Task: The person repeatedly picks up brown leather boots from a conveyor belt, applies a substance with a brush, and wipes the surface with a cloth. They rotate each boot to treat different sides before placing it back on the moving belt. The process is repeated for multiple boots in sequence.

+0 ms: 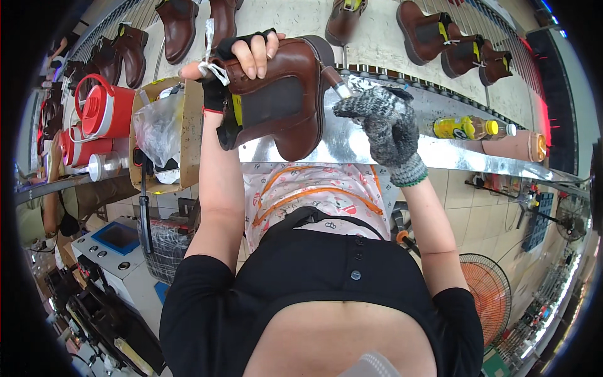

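Note:
My left hand (pixel 242 60), in a black fingerless glove, grips a brown ankle boot (pixel 282 94) with a dark elastic side panel and lifts it above the shiny metal bench edge (pixel 440 154). A white string tag hangs at the boot's top left. My right hand (pixel 383 122) wears a grey knitted glove and pinches a small brush or tool (pixel 336 85) with a brown handle, its tip against the boot's right edge near the sole.
More brown boots (pixel 433 31) ride the roller conveyor behind. A yellow drink bottle (pixel 468 127) and a tan cup (pixel 518 146) lie on the bench at right. A cardboard box with a plastic bag (pixel 160 129) and red jugs (pixel 103 113) stand left. An orange fan (pixel 493 292) sits lower right.

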Available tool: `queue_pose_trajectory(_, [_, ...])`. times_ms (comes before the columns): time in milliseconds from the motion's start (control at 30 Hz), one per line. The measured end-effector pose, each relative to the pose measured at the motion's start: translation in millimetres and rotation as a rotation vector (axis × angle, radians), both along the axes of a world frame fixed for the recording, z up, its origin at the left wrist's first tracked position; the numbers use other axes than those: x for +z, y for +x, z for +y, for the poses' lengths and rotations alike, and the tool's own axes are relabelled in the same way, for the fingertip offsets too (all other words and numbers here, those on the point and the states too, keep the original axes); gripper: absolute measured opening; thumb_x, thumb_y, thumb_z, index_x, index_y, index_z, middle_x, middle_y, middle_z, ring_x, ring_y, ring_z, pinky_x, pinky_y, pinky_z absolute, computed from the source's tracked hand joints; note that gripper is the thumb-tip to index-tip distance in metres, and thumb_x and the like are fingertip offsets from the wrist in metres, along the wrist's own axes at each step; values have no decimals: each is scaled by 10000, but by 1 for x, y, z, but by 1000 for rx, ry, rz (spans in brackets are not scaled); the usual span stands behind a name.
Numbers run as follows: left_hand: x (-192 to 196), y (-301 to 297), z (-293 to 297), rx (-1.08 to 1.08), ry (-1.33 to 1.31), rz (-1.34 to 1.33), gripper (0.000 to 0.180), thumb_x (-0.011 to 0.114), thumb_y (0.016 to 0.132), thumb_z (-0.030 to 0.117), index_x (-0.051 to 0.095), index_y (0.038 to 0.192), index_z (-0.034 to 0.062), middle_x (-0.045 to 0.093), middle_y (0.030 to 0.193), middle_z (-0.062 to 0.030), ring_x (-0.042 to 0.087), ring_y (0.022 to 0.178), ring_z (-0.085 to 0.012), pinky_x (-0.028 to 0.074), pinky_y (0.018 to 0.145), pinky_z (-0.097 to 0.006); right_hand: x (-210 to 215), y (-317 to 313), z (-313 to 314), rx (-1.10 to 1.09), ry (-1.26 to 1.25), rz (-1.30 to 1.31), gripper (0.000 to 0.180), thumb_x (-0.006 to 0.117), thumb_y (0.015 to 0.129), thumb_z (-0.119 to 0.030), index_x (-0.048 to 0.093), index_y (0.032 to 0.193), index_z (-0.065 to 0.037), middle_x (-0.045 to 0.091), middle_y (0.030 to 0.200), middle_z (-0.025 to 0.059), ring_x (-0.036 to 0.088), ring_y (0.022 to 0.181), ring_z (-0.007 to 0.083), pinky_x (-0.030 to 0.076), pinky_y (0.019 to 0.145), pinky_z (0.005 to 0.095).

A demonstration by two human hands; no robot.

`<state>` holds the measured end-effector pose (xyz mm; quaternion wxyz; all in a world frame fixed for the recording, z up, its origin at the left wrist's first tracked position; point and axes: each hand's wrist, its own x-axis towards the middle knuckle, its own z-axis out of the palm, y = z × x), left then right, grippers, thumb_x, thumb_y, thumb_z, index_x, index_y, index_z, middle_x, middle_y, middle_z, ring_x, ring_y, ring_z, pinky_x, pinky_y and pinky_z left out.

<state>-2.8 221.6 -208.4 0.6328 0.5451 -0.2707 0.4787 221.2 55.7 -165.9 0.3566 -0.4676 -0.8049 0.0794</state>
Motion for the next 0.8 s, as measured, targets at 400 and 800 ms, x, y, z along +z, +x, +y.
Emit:
queue_pose_trajectory(400, [-35, -35, 43, -109, -26, 10, 909, 303, 639, 900, 592, 861, 67, 541, 863, -65, 407, 1024, -204, 148, 1103, -412, -45, -26, 9, 63, -117, 288, 236, 497, 877, -214, 713, 902, -123, 685, 913, 56, 632, 801, 238, 484, 699, 342])
queue_pose_trajectory(800, [-53, -60, 71, -78, -123, 119, 881, 298, 742, 819, 565, 1005, 22, 575, 928, -112, 488, 1036, -248, 314, 1013, -381, -93, -16, 0, 80, -378, 357, 343, 397, 906, -286, 693, 915, -112, 655, 819, 100, 617, 743, 269, 481, 693, 367])
